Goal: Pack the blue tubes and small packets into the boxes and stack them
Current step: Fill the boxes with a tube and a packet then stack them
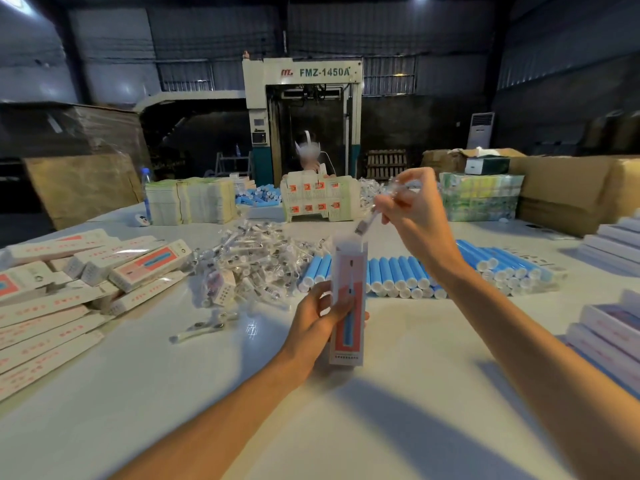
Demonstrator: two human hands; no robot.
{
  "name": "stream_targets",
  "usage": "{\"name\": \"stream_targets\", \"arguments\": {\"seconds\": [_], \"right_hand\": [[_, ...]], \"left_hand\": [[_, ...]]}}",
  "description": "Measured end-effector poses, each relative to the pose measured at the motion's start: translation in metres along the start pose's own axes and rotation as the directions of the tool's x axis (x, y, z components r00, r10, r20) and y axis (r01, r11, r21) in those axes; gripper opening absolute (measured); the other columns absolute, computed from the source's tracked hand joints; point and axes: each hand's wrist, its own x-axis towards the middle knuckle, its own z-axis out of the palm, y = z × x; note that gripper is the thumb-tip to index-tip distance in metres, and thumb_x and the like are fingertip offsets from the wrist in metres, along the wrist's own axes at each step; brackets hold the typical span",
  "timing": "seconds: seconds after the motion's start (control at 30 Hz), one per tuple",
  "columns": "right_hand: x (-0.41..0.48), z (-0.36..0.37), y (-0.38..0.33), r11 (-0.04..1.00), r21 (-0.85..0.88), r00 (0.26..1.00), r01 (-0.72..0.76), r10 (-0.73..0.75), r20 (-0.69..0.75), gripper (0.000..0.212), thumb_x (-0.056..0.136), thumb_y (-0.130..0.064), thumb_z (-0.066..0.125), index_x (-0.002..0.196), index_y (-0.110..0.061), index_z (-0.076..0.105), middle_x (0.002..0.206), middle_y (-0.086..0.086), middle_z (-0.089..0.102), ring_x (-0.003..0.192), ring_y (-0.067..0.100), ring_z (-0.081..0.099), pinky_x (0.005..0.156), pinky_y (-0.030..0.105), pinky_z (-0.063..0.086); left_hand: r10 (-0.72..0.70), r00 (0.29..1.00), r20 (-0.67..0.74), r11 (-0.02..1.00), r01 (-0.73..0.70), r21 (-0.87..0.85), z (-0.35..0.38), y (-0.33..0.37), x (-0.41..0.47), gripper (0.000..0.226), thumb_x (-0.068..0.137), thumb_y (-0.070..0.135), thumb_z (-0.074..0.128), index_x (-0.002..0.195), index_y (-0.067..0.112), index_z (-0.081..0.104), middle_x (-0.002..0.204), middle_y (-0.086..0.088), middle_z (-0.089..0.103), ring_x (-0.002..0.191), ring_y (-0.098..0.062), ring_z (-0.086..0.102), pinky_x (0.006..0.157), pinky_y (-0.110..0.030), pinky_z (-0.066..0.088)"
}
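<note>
Nearest the lens, two bare forearms reaching over a white table (381,427). Left hand (317,315) wrapped round the middle of a tall, narrow white-and-pink cardboard box (348,271), held upright with its top flap open; cannot tell whether the base rests on the table. Right hand (412,209) raised above that opening, fingertips pinching a small clear plastic packet (367,221), its lower end hanging just over the box's mouth. Directly behind the box, a row of blue cylindrical tubes with white caps (485,268), lying side by side in layers, caps toward the camera. To their left, a loose heap of clear packets (256,258), with a stray packet (201,332) apart from it, nearer the camera. Further left, a sprawling pile of closed white-and-pink boxes (69,289), lying flat and criss-crossed. At the right edge, stacks of flat white cartons (609,327). Across the table, another person (308,161) seated behind bundles of flat printed sheets (190,202), beside more blue tubes (258,197). Beyond, brown cardboard cartons (561,188) and a tall cream machine (304,98) lettered FMZ-1450A.
</note>
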Motion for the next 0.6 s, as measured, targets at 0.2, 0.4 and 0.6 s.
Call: {"name": "stream_targets", "arguments": {"seconds": [0.2,0.4,0.6], "right_hand": [[0.004,0.031,0.011,0.989,-0.151,0.976,-0.008,0.04,0.212,0.024,0.095,-0.013,0.072,0.104,-0.018,0.051,0.091,-0.001,0.071,0.072,0.002,0.071,0.058,0.015,0.054],[0.001,0.036,0.026,0.973,-0.231,0.975,0.012,0.039,0.217,0.023,0.095,-0.012,0.073,0.104,-0.02,0.054,0.1,-0.003,0.068,0.085,0.007,0.067,0.064,0.016,0.055],[0.006,0.027,0.028,0.986,-0.163,0.98,-0.026,0.058,0.193,0.018,0.095,-0.01,0.072,0.103,-0.017,0.058,0.096,-0.001,0.07,0.085,0.007,0.069,0.063,0.01,0.053]], "left_hand": [[0.016,1.0,0.01,1.0,-0.016,0.001,-0.001,-0.005,0.002,0.033,0.102,0.022,0.07,0.13,0.011,0.057,0.119,-0.012,0.078,0.106,-0.037,0.077,0.091,-0.048,0.064],[0.027,1.0,-0.006,1.0,-0.027,0.014,-0.006,-0.008,0.006,0.035,0.102,0.026,0.069,0.13,0.012,0.056,0.119,-0.013,0.078,0.106,-0.034,0.077,0.09,-0.045,0.064],[0.043,0.998,-0.039,0.998,-0.041,0.049,-0.009,-0.009,0.01,0.039,0.098,0.034,0.072,0.132,0.02,0.058,0.121,-0.006,0.078,0.11,-0.032,0.076,0.101,-0.053,0.059]]}}
